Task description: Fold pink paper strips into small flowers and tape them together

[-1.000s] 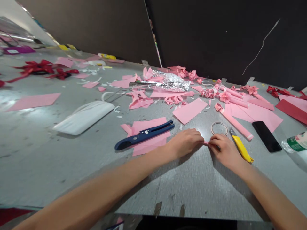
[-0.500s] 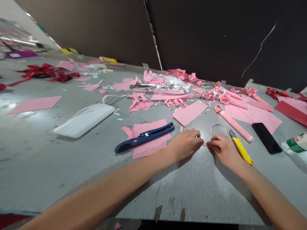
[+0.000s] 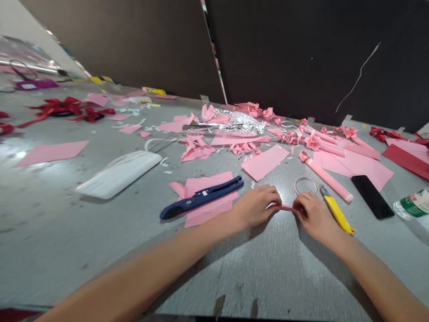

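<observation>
Both my hands rest on the grey table near its middle, pinching the two ends of a thin pink paper roll. My left hand grips the roll's left end with curled fingers. My right hand pinches the right end. Most of the roll is hidden inside my fingers. A ring of clear tape lies just beyond my right hand, and a yellow utility knife lies right beside it. Blue-handled scissors lie on pink paper sheets left of my left hand.
A black phone and a plastic bottle lie at the right. A white face mask sits at the left. Pink sheets, rolled tubes, paper flowers, crumpled foil and red ribbons crowd the far table before dark panels.
My hands have drawn slightly apart, so more of the pink roll shows between them. The camera has tilted a little; the table items have stayed put.
</observation>
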`<action>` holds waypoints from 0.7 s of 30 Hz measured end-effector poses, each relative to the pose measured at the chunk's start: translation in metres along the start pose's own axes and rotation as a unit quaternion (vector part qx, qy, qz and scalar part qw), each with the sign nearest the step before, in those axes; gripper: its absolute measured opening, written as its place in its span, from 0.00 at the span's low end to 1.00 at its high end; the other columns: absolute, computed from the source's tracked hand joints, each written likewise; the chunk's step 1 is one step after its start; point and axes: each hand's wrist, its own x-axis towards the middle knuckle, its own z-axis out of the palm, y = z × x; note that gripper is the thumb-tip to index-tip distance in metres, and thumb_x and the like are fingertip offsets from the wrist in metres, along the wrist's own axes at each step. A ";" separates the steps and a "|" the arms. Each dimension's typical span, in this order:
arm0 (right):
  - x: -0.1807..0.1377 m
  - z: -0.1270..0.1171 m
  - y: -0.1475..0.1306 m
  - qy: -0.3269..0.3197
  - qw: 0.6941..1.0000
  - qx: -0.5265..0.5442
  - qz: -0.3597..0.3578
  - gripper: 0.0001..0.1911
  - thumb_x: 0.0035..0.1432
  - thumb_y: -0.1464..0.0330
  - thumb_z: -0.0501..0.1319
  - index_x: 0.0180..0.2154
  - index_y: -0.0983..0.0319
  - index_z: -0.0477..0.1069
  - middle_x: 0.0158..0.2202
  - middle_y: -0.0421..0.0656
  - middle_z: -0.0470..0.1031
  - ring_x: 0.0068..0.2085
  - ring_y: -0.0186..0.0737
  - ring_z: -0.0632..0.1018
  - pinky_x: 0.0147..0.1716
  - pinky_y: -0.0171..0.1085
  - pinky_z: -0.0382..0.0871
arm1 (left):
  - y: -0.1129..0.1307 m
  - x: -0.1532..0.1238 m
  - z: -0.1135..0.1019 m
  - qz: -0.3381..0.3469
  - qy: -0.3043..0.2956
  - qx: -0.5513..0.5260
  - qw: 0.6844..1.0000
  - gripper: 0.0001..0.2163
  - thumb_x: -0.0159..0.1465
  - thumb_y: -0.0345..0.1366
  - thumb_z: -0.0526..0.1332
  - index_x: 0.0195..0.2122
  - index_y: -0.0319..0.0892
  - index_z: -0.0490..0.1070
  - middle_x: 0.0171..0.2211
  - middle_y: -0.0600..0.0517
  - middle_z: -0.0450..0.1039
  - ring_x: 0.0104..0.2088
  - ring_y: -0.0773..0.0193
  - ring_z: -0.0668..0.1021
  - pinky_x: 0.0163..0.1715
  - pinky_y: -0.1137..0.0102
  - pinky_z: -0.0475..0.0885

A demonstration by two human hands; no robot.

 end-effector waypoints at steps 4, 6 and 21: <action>0.000 0.001 0.004 0.005 1.000 0.017 0.006 0.11 0.68 0.80 0.64 0.38 0.58 0.72 0.39 0.44 0.78 0.43 0.49 0.77 0.44 0.45 0.68 | -0.001 0.000 0.000 -0.002 0.007 -0.049 0.999 0.03 0.73 0.33 0.70 0.46 0.44 0.84 0.39 0.51 0.82 0.41 0.59 0.81 0.44 0.66 0.71; 0.000 0.002 0.006 0.012 0.999 0.030 0.003 0.11 0.68 0.81 0.63 0.38 0.59 0.73 0.39 0.44 0.79 0.43 0.49 0.78 0.43 0.44 0.68 | -0.003 0.001 0.000 -0.016 0.008 -0.060 0.998 0.05 0.73 0.34 0.70 0.49 0.44 0.84 0.37 0.52 0.82 0.39 0.59 0.81 0.42 0.67 0.71; 0.000 -0.005 0.002 0.021 0.990 0.137 -0.015 0.12 0.75 0.70 0.64 0.38 0.59 0.85 0.32 0.42 0.82 0.33 0.42 0.79 0.35 0.39 0.67 | 0.004 -0.005 -0.003 0.060 0.077 -0.013 0.995 0.07 0.74 0.34 0.66 0.38 0.42 0.80 0.37 0.49 0.80 0.38 0.58 0.79 0.41 0.65 0.70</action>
